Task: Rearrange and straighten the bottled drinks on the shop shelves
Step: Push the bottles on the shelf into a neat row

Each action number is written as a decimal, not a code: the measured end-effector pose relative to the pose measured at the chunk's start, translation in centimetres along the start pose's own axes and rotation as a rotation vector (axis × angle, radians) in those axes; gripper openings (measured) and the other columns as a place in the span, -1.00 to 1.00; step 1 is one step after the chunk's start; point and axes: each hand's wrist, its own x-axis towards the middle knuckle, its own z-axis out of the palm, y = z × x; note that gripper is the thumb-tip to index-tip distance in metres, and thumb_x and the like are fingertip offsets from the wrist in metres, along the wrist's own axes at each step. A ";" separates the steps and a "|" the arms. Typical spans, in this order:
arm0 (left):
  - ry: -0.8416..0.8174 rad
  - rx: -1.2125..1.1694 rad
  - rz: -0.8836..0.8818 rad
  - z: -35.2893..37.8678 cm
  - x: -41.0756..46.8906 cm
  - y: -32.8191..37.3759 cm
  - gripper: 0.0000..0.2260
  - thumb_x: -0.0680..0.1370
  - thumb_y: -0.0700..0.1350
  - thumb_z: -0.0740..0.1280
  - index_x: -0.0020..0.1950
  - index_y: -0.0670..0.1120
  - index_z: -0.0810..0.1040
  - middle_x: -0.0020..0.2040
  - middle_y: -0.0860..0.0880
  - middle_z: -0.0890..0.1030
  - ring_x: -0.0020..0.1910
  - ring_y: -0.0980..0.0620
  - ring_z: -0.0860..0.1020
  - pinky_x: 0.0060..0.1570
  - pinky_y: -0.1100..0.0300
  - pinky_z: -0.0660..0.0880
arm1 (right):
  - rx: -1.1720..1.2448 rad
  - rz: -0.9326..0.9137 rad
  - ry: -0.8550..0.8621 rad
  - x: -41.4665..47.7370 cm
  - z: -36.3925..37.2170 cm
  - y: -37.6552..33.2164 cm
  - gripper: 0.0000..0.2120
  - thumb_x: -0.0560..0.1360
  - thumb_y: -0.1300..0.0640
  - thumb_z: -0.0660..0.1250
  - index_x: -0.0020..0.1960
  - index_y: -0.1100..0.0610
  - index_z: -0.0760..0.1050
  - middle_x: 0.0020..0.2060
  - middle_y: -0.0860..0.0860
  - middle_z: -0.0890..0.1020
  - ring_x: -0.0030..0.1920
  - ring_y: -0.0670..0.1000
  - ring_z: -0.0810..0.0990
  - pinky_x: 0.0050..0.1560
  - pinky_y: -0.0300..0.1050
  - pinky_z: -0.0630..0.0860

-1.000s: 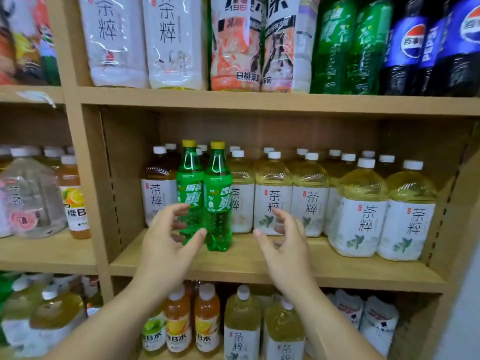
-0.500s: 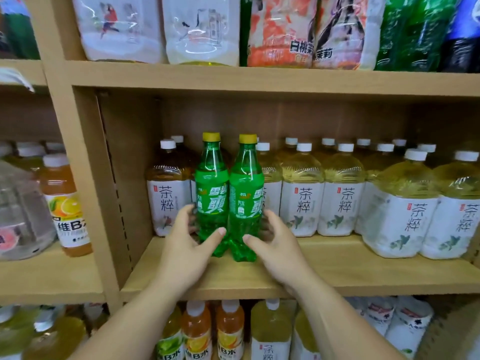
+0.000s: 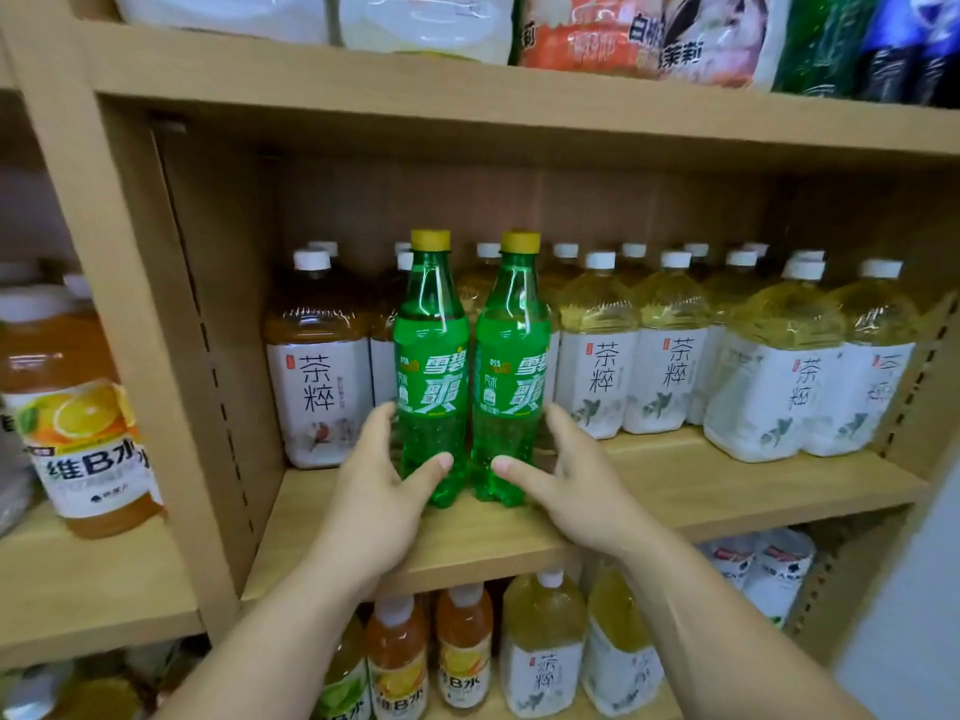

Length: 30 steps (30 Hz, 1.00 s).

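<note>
Two green bottles stand side by side near the front of the middle shelf (image 3: pixel 727 485). Both are upright and both have yellow caps. The left green bottle (image 3: pixel 431 387) and the right green bottle (image 3: pixel 511 387) are so close that their fat parts touch or almost touch. Their labels face out.

The left grip (image 3: pixel 374 491) is wrapped round the low part of the left green bottle. Its thumb (image 3: pixel 431 467) lies on the front of the bottle, and its fingers go round the left side. The right grip (image 3: pixel 576 485) holds the low part of the right green bottle in the same way, with its thumb (image 3: pixel 511 467) on the front and its fingers round the right side. Both bottles have their bottoms on the shelf.

Just to the left of the green bottles stands a brown tea bottle (image 3: pixel 317 376) with a white cap and a white label. To the right and behind are rows of yellow tea bottles (image 3: pixel 670 356), also with white caps.

On the next shelf to the left stands an orange drink bottle (image 3: pixel 78 407) with a picture of an orange on it. On the shelf below, small bottles (image 3: pixel 462 652) of orange and yellow drink stand in a row. The shelf above holds big packs (image 3: pixel 576 33), and only their bottoms show
</note>
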 end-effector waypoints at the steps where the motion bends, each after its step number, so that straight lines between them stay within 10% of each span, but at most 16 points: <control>1: -0.006 -0.008 0.006 -0.1 0.0 0.1 -0.39 0.56 -0.09 0.46 0.54 0.10 0.26 0.09 0.47 0.33 0.00 0.50 0.41 0.02 0.53 0.28 | -0.009 -0.012 0.014 -0.1 0.1 -0.2 -0.47 0.49 -0.15 0.48 0.39 -0.14 0.38 0.30 -0.28 0.55 0.32 -0.27 0.49 0.41 -0.05 0.44; 8: -0.048 -0.019 0.058 -0.4 -0.7 0.8 -0.39 0.58 -0.09 0.43 0.57 0.01 0.26 0.22 0.33 0.39 0.15 0.35 0.37 0.11 0.44 0.29 | -0.031 -0.015 0.049 -1.0 0.3 -0.7 -0.47 0.52 -0.12 0.47 0.42 -0.07 0.39 0.28 -0.26 0.56 0.29 -0.25 0.51 0.37 -0.06 0.48; 14: -0.113 -0.012 0.032 -0.2 -2.6 2.5 -0.48 0.61 -0.20 0.37 0.39 0.15 0.15 0.14 0.44 0.28 -0.05 0.78 0.30 -0.11 0.73 0.24 | 0.122 -0.021 0.070 -3.1 -0.9 -0.7 -0.48 0.46 -0.13 0.50 0.37 -0.10 0.43 0.20 -0.28 0.62 0.23 -0.25 0.57 0.28 -0.04 0.56; 18: -0.082 -0.017 0.082 1.5 -4.3 4.5 -0.30 0.59 -0.04 0.39 0.64 0.03 0.09 0.50 0.21 0.20 0.21 0.46 0.39 0.13 0.58 0.27 | 0.199 -0.053 0.031 -4.7 -4.6 -0.9 -0.59 0.52 0.03 0.50 0.26 -0.24 0.42 0.12 -0.52 0.56 0.18 -0.42 0.53 0.10 -0.45 0.47; 25: -0.090 -0.062 0.325 5.4 -7.3 11.6 -0.27 0.47 0.27 0.40 0.59 0.13 0.26 0.51 0.21 0.41 0.49 0.19 0.38 0.42 -0.05 0.40 | 0.324 -0.162 0.091 -8.0 -14.1 -1.0 -0.53 0.41 -0.10 0.44 0.29 -0.17 0.45 0.12 -0.48 0.59 0.16 -0.41 0.55 0.03 -0.51 0.46; 30: -0.094 -0.068 0.470 9.1 -9.0 18.0 -0.45 0.50 0.26 0.41 0.42 0.51 0.27 0.40 0.40 0.46 0.25 0.09 0.61 0.18 0.15 0.58 | 0.377 -0.202 0.202 -9.3 -20.7 -1.1 -0.62 0.42 -0.13 0.54 0.19 -0.18 0.53 0.05 -0.36 0.68 0.09 -0.29 0.65 0.00 -0.38 0.55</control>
